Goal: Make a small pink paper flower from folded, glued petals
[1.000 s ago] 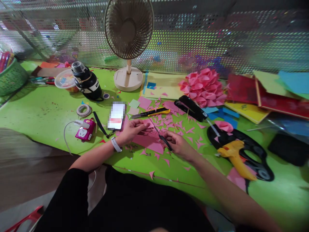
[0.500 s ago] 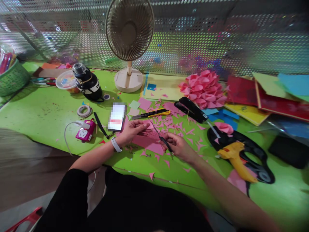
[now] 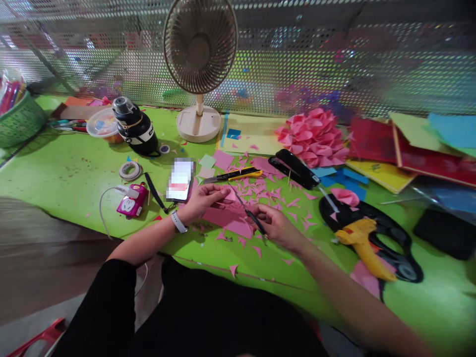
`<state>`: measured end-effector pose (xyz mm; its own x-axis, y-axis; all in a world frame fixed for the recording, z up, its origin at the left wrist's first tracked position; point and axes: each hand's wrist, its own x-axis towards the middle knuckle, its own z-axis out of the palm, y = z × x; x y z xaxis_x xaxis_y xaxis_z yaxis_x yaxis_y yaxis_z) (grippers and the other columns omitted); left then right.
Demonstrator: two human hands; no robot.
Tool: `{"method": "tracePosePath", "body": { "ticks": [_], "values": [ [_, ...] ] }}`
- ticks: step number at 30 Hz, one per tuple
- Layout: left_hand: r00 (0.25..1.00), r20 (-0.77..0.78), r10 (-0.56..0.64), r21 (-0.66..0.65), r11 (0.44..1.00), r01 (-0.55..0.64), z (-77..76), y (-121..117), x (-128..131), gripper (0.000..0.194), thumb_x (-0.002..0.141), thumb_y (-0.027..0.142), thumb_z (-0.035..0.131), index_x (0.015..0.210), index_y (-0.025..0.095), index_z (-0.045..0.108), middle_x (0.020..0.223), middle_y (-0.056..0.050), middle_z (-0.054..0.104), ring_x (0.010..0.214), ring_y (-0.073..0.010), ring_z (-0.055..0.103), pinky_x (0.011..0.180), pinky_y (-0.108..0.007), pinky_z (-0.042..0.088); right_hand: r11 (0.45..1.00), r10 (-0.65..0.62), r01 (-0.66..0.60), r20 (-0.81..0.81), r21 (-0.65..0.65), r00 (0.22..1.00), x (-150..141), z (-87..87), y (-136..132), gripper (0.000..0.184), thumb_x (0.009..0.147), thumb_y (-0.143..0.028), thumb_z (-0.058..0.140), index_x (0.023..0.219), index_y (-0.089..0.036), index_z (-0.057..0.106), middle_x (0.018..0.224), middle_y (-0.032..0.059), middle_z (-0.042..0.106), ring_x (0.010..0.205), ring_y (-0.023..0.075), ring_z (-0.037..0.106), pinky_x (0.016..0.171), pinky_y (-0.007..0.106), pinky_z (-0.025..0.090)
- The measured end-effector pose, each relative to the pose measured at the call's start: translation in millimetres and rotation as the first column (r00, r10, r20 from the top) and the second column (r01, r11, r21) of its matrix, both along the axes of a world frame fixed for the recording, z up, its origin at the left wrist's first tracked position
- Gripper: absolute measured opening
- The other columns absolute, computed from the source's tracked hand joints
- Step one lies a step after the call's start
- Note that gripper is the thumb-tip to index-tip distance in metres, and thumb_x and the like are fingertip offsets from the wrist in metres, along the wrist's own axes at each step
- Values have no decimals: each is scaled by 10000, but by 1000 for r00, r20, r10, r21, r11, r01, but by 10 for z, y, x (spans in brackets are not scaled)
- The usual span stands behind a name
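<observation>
Between the thumb and fingers of my left hand is a small piece of pink paper. My right hand grips dark-handled scissors, whose blades point up and left beside that piece. Under both hands lies a larger pink paper sheet. Pink paper scraps are scattered around it on the green table. A yellow and black utility knife rests just beyond my left hand. Whether the blades touch the held paper is too small to tell.
A phone and a magenta power adapter lie left. Behind stand a black bottle and a fan. To the right are a stapler, a pile of pink paper petals and a yellow glue gun.
The pink piece in my left hand has shifted slightly by the scissor blades. Both hands stay in nearly the same place.
</observation>
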<state>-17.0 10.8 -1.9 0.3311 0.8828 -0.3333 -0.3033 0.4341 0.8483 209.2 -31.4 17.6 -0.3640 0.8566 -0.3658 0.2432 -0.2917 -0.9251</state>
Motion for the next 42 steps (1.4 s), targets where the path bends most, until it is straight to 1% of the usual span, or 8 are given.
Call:
{"method": "tracePosePath", "body": {
  "ticks": [4,11,17,21,24,29,37,42],
  "values": [
    [999,-38,-31,22,999,32,-17,-9,-5,528,652,463,891,974,85,710,861,-75,751,734,-137,747,636,-198,567,1000,5,-6,-10,-8,1000,-10,-18,1,519,663,-637,816,813,-200,581,712,-6,586,637,139,561,568,275,443],
    [998,-48,33,29,999,-32,-19,-4,-7,548,615,507,894,936,107,701,860,-45,738,698,-120,733,598,-188,558,1000,22,-22,-1,13,1000,-16,4,-11,538,693,-694,764,815,-206,573,694,-19,554,616,129,530,563,274,430],
    [998,-59,-37,32,999,39,23,-14,-11,527,631,486,893,920,86,708,799,-61,747,661,-108,721,631,-191,563,999,28,-28,-1,-18,1000,-18,43,-18,559,663,-688,791,814,-206,551,691,-25,537,603,123,516,540,265,416],
    [999,-38,-14,12,1000,15,31,-12,-5,530,619,495,897,912,97,706,795,-46,740,644,-106,719,609,-185,566,1000,19,-19,4,15,1000,-24,62,-19,524,678,-662,792,797,-207,562,701,-11,564,623,136,537,553,272,434],
    [999,-40,3,11,1000,-2,36,-9,-8,545,599,504,902,909,102,705,786,-31,731,602,-94,701,573,-179,550,1000,26,-26,11,-4,1000,-21,72,-13,550,654,-688,793,783,-207,559,671,-14,554,588,132,523,527,272,428],
    [996,-79,-30,51,998,34,39,-4,-21,548,610,518,893,911,94,717,785,-39,729,618,-102,701,604,-198,559,1000,29,-29,15,1,999,-9,57,-16,552,664,-690,788,795,-203,565,693,-17,546,597,121,512,520,259,418],
    [998,-45,-34,68,997,37,76,10,-32,520,600,497,905,863,98,699,756,-10,707,567,-80,672,574,-188,553,999,38,-38,3,-14,999,-20,72,-18,566,662,-714,774,778,-207,553,650,-33,522,563,115,500,508,263,404],
    [995,-50,-85,67,994,88,100,10,-37,545,576,516,908,850,96,695,716,-8,697,562,-87,668,576,-203,557,999,48,-48,5,-18,999,-14,61,-20,559,649,-697,793,768,-207,552,642,-30,541,565,121,522,504,263,414]
  ]
}}
